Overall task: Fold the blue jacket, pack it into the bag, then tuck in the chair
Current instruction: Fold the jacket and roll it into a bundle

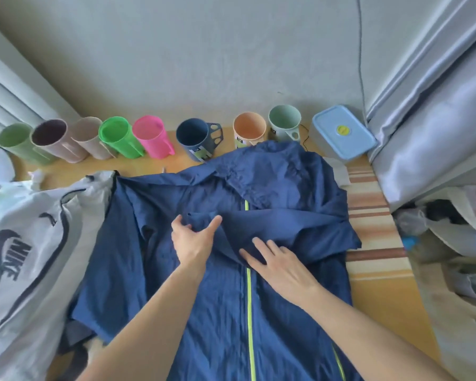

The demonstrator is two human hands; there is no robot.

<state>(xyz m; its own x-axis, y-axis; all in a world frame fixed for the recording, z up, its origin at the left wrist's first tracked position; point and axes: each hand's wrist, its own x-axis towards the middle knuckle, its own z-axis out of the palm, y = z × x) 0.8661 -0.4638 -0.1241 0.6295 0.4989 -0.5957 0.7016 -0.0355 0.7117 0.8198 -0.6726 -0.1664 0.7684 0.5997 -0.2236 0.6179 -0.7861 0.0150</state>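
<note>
A: What are the hands doing?

B: The left hand (191,239) pinches a fold of the thin navy-blue jacket with the lime-green zip (231,298), thumb and fingers closed on a ridge of cloth near the chest; I'd say it holds that fold so it can be drawn across; the right hand (279,266) lies open and flat beside the zip, fingers spread, likely pinning the front so it won't slide.

A: And the jacket itself?

B: Spread front-up on the pale wooden worktop (382,303), its right sleeve already turned inward over the chest; folding looks only just under way; the bag and chair I cannot make out.

A: Anything crowding it?

B: A grey Nike-branded jacket (25,243) touches its left edge; a row of coloured plastic cups (127,138) stands behind, clear of the folding.
</note>
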